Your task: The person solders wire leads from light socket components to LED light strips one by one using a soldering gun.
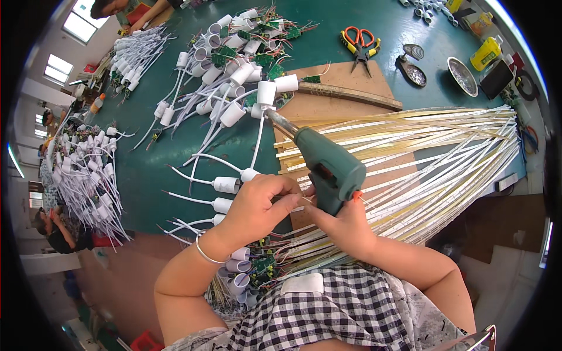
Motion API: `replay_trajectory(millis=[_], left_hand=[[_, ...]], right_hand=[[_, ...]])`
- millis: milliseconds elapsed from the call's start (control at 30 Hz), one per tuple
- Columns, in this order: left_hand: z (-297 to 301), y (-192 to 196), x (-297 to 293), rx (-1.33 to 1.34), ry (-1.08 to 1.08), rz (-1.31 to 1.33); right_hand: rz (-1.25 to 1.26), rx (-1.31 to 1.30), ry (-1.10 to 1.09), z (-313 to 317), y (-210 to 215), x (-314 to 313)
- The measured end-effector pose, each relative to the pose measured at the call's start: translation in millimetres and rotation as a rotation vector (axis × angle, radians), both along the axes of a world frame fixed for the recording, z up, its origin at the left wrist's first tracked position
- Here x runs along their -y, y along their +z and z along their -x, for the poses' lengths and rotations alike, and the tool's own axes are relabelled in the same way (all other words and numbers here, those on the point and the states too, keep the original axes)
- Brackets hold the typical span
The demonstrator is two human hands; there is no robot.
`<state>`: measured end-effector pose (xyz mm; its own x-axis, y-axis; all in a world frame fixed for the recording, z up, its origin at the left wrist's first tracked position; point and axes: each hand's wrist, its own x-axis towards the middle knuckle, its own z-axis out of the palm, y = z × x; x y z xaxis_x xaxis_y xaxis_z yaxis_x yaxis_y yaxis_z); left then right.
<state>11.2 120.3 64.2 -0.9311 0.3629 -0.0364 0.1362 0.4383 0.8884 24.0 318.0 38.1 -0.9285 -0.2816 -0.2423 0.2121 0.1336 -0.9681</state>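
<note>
My right hand (348, 231) is wrapped round the handle of a green soldering gun (331, 167). Its metal barrel points up and left, ending by a white plastic lamp socket (266, 93). Close beside the handle, my left hand (257, 205) pinches a thin wire (304, 199) between thumb and fingers; its far end is hidden. The two thumbs nearly meet there. Left of that hand lie white sockets with cables (226, 185). Long thin LED strips (398, 193) spread under and right of my right hand, with green circuit boards (264, 266) at their near left ends.
Heaped sockets and boards (234, 70) cover the table's middle. Beyond the brown board (345, 82) lie orange-handled pliers (360, 47), a metal bowl (462, 76) and a yellow bottle (486, 54). A wooden bar (351, 96) crosses the board. Other people work at far left.
</note>
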Motion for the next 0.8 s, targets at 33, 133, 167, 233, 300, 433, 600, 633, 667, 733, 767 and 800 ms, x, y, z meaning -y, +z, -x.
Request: replay_trajectory(millis=[33,133,167,233,300,433,600,633,667,733,767,800], left_hand=[[0,0,0,-0.014,-0.024,0.011],[1,3,-2,-0.048,-0.041,0.065],[2,4,-2,-0.057,-0.042,0.100],[3,4,-1,-0.034,-0.048,0.091],[3,7,-2,-0.012,-0.055,0.084],[1,2,-5,-0.150,-0.049,0.139],[-2,0,-7,-0.194,-0.007,0.049],[-1,1,-7,-0.132,0.040,-0.010],[0,1,-7,-0.070,0.087,-0.070],[3,1,-4,-0.063,0.071,-0.044],[5,1,-3,-0.053,0.055,-0.018],[5,1,-4,-0.054,0.055,-0.017]], right_hand=[[0.038,-0.050,-0.013,0,-5,3],[0.054,-0.108,-0.031,0,-7,3],[0.037,-0.120,-0.039,0,-8,3],[0.030,-0.126,-0.025,0,-10,1],[0.025,-0.133,-0.012,1,-10,1],[0.027,-0.115,-0.039,3,-11,3],[0.030,-0.135,-0.021,3,-5,2],[0.053,-0.102,-0.048,2,-6,1],[0.076,-0.068,-0.075,2,-6,1],[0.111,-0.020,-0.098,3,-6,1],[0.144,0.030,-0.123,4,-6,1],[0.145,0.029,-0.122,4,-4,2]])
